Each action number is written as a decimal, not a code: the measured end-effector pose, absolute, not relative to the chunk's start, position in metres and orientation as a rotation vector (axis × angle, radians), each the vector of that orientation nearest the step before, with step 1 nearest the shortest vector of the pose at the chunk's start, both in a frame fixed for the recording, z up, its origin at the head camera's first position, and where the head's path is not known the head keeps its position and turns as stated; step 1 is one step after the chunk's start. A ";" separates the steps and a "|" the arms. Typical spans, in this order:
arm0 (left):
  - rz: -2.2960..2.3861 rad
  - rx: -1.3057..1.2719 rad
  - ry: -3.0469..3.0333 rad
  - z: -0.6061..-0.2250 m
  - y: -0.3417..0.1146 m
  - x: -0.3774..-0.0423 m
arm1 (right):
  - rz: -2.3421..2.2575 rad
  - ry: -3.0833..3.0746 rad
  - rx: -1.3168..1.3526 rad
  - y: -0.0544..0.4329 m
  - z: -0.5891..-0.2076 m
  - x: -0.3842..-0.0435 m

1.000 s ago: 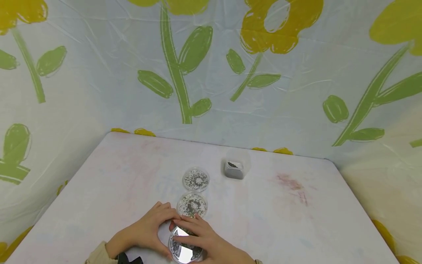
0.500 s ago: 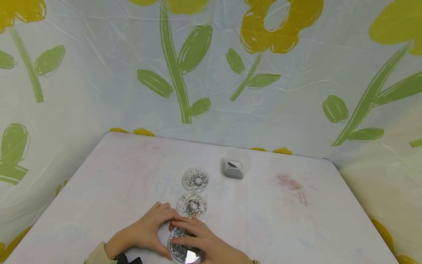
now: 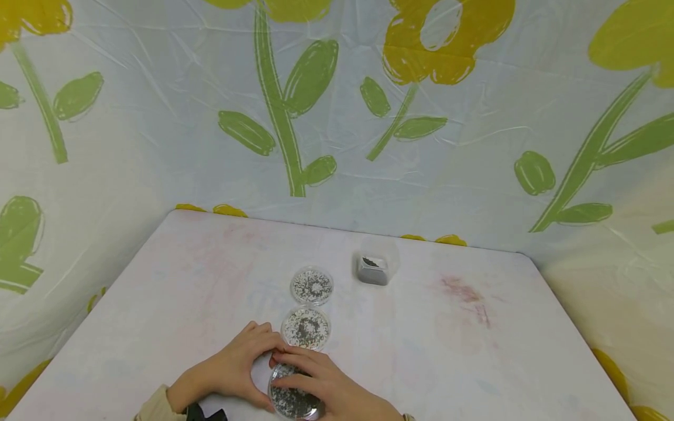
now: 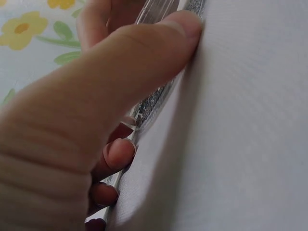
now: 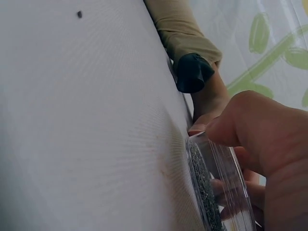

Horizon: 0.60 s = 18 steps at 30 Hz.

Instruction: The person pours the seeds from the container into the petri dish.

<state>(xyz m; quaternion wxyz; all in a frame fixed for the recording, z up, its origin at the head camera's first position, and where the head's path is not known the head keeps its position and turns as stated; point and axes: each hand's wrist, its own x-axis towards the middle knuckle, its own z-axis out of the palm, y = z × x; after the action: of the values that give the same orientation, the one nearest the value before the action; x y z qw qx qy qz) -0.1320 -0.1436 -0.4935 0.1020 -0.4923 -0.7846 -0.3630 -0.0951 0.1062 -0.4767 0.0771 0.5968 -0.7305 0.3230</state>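
A round clear petri dish (image 3: pixel 288 400) with dark granules lies at the near side of the table, a clear lid (image 5: pixel 226 166) over it. My left hand (image 3: pixel 244 362) curves around its left side; in the left wrist view the thumb (image 4: pixel 144 53) touches the dish's edge near the tabletop. My right hand (image 3: pixel 337 386) reaches over the top from the right, fingers spread across the lid. In the right wrist view its thumb is at the lid's rim, other fingers on the far side. The hands hide part of the dish.
Two more petri dishes (image 3: pixel 306 328) (image 3: pixel 312 286) with scattered dark granules stand in a line beyond the hands. A small clear container (image 3: pixel 372 271) holding dark material is farther back right. A flowered cloth (image 3: pixel 337 117) hangs behind the white table (image 3: pixel 421 351).
The bright reflections on the lid have shrunk and nearly gone, so the granules show more clearly. The right hand's fingers have shifted slightly; the left hand stays nearly still.
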 end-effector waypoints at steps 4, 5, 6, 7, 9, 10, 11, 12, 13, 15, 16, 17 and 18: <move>-1.071 -1.466 -2.325 -0.494 -0.144 -0.132 | 1.017 -2.203 1.795 0.107 -0.476 -0.094; -1.077 -1.473 -2.331 -0.494 -0.144 -0.133 | 1.033 -2.201 1.801 0.108 -0.477 -0.094; -1.088 -1.482 -2.336 -0.494 -0.145 -0.133 | 1.046 -2.196 1.807 0.108 -0.477 -0.095; -1.108 -1.494 -2.346 -0.494 -0.146 -0.133 | 1.055 -2.188 1.811 0.108 -0.478 -0.095; -1.155 -1.514 -2.374 -0.494 -0.148 -0.134 | 1.084 -2.162 1.823 0.108 -0.478 -0.096; -1.184 -1.525 -2.386 -0.494 -0.149 -0.134 | 1.104 -2.159 1.828 0.109 -0.478 -0.097; -1.222 -1.538 -2.400 -0.493 -0.151 -0.135 | 1.135 -2.163 1.829 0.109 -0.477 -0.097; -1.257 -1.541 -2.427 -0.492 -0.153 -0.136 | 1.163 -2.170 1.825 0.110 -0.476 -0.097; -1.290 -1.541 -2.457 -0.491 -0.155 -0.136 | 1.196 -2.183 1.817 0.112 -0.474 -0.096; -1.354 -1.539 -2.508 -0.488 -0.159 -0.138 | 1.243 -2.240 1.777 0.117 -0.468 -0.094; -1.386 -1.539 -2.528 -0.486 -0.161 -0.139 | 1.244 -2.268 1.746 0.120 -0.465 -0.093; -1.412 -1.533 -2.552 -0.483 -0.163 -0.140 | 1.245 -2.285 1.715 0.123 -0.462 -0.093; -1.427 -1.523 -2.570 -0.481 -0.165 -0.141 | 1.244 -2.301 1.685 0.126 -0.459 -0.093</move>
<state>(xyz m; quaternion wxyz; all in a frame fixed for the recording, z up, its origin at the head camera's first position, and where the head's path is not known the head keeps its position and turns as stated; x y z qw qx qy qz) -0.1411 -0.1654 -0.4812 -0.0843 -0.4584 -0.7735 -0.4295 -0.0928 0.1262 -0.4591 0.0150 0.5415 -0.7394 0.3998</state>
